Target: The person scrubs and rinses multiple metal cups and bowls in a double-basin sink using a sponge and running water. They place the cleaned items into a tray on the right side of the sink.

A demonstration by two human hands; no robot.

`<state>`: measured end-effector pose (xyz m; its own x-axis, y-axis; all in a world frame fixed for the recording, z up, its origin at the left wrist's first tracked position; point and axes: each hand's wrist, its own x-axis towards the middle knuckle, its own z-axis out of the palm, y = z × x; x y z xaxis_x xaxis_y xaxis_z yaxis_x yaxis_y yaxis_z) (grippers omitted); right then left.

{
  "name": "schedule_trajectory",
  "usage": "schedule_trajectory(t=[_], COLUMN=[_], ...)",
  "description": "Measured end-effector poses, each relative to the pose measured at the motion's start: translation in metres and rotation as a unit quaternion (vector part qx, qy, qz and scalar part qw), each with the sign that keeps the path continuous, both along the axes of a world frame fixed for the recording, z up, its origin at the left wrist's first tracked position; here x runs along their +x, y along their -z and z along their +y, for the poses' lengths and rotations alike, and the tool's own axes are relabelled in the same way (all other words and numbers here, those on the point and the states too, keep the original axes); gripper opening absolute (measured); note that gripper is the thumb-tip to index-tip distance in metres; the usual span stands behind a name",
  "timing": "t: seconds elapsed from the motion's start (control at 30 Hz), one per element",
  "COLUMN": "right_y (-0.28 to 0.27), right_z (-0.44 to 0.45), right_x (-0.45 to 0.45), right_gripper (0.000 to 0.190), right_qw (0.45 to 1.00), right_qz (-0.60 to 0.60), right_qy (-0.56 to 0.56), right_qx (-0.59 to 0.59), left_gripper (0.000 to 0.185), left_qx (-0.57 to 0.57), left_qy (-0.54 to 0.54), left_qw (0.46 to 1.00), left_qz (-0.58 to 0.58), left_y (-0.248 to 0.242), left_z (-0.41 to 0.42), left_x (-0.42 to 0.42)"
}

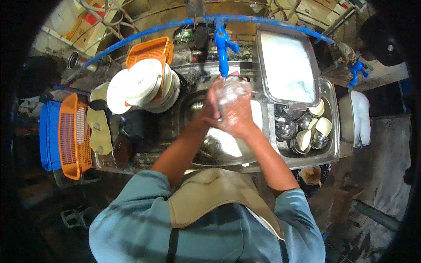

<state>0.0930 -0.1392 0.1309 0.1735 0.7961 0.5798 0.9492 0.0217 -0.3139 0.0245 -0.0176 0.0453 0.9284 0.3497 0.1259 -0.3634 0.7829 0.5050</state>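
My left hand and my right hand are pressed together under a blue plastic tap. Water runs over them and blurs the fingers. Whether anything is held between the palms is hidden. Below my hands lies a stainless steel sink basin, with a bright white patch of glare or water in it. To the left stands a tall stack of white plates with an orange basket piece wedged among them. On the right, steel bowls and cream-coloured bowls lie jumbled in a second basin.
A grey tub of foamy water sits behind the bowls. Another foam-filled container stands beyond the sink's right rim. Orange baskets and a blue basket stand on edge at far left. A blue pipe crosses behind, carrying a second tap.
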Motion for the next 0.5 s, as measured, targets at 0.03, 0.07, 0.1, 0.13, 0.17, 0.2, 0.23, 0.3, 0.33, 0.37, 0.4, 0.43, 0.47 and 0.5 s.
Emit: schedule_trajectory(t=[0.03, 0.07, 0.1, 0.13, 0.17, 0.2, 0.23, 0.3, 0.33, 0.37, 0.4, 0.43, 0.47, 0.5], right_y=[-0.002, -0.003, -0.004, -0.004, -0.004, -0.001, 0.003, 0.014, 0.02, 0.026, 0.031, 0.036, 0.04, 0.043], right_z=[0.009, 0.018, 0.03, 0.04, 0.05, 0.055, 0.058, 0.059, 0.058, 0.055, 0.051, 0.047, 0.044, 0.041], right_x=[-0.006, -0.005, 0.003, 0.013, 0.023, 0.027, 0.027, 0.019, 0.009, 0.0, -0.004, -0.008, -0.005, -0.002], right_gripper=[0.045, 0.038, 0.032, 0.029, 0.027, 0.026, 0.028, 0.027, 0.027, 0.026, 0.025, 0.03, 0.034, 0.039], right_qw=[0.994, 0.999, 0.999, 0.992, 0.984, 0.958, 0.922, 0.976, 0.987, 0.997, 0.996, 0.995, 0.995, 0.99], right_qz=[-0.108, -0.053, -0.026, 0.006, 0.098, 0.194, 0.28, 0.075, 0.037, -0.006, 0.048, 0.096, 0.079, 0.057], right_qy=[-0.03, 0.005, 0.018, 0.041, 0.085, 0.139, 0.214, 0.121, 0.103, 0.064, 0.062, 0.034, 0.029, 0.014], right_qx=[0.009, -0.003, -0.041, -0.121, -0.118, -0.157, -0.16, -0.167, -0.12, -0.053, -0.03, 0.016, 0.054, 0.13], left_gripper=[0.055, 0.054, 0.05, 0.046, 0.048, 0.05, 0.052, 0.055, 0.055, 0.054, 0.05, 0.046, 0.043, 0.04], left_qx=[-0.024, -0.045, -0.09, -0.127, -0.088, -0.038, 0.02, -0.006, -0.069, -0.136, -0.06, -0.041, -0.089, -0.136], left_qy=[-0.018, -0.019, -0.053, -0.052, -0.059, -0.081, -0.1, -0.123, -0.091, -0.065, -0.075, -0.084, -0.101, -0.143], left_qw=[1.0, 0.998, 0.991, 0.983, 0.98, 0.974, 0.974, 0.978, 0.986, 0.983, 0.995, 0.995, 0.991, 0.977], left_qz=[-0.003, -0.038, 0.08, 0.122, 0.169, 0.206, 0.202, 0.168, 0.123, 0.103, 0.011, -0.042, 0.017, 0.085], left_y=[-0.004, -0.004, -0.003, -0.001, 0.003, 0.006, 0.01, 0.013, 0.012, 0.01, 0.008, 0.004, 0.002, -0.001], left_z=[0.002, -0.002, -0.003, -0.004, -0.003, -0.001, 0.0, 0.006, 0.009, 0.011, 0.012, 0.014, 0.011, 0.012], left_x=[0.002, 0.0, 0.0, -0.001, -0.003, -0.003, -0.005, -0.006, -0.005, -0.006, -0.007, -0.008, -0.011, -0.014])
